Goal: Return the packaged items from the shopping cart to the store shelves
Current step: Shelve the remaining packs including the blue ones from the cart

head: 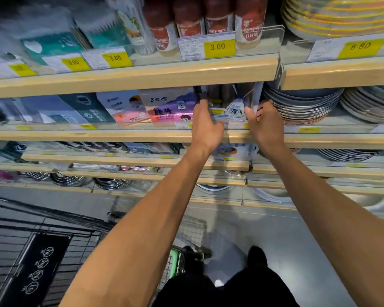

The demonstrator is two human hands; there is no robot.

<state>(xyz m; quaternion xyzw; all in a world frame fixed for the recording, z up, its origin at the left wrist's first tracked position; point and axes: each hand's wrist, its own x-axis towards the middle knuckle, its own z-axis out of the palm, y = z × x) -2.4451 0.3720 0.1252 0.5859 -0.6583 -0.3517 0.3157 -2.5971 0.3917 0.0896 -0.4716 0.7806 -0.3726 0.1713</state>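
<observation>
A clear-wrapped package [230,103] with dark contents and a white-and-blue label stands on the second wooden shelf [120,135], just under the shelf above. My left hand [205,127] grips its left side and my right hand [265,124] grips its right side, fingers curled round the edges. A pink and purple pack [169,107] stands directly to the left of it. The black wire shopping cart [42,251] is at the lower left, with a green handle [174,260] near my legs.
Stacks of plates [304,103] sit right of the package on the same shelf. The upper shelf [142,76] holds red bottles [217,18] and yellow price tags [218,48]. Lower shelves carry more packs and metal ware. Grey floor lies below.
</observation>
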